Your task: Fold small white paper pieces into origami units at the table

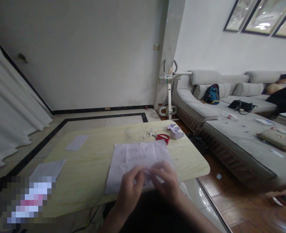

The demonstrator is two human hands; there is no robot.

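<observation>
My left hand point(132, 183) and my right hand point(165, 179) meet over the near part of a large printed sheet of paper point(138, 154) lying on the table. The fingers of both are closed in a pinch, fingertips close together. Between them shows a small pale piece of paper point(147, 177), blurred and partly hidden by the fingers. Just beyond the sheet lies a pair of scissors with red handles point(162, 138), with thin pale scraps point(144, 136) beside the blades. Crumpled or folded paper point(176, 132) sits at the far right corner.
The pale wooden table point(92, 178) has rounded corners. At its left are a small sheet point(77, 142) and a larger sheet point(49, 169), near a pixelated patch. On the right stand a grey sofa point(249, 145) with bags and an exercise machine point(169, 94). A person point(282, 89) is at far right.
</observation>
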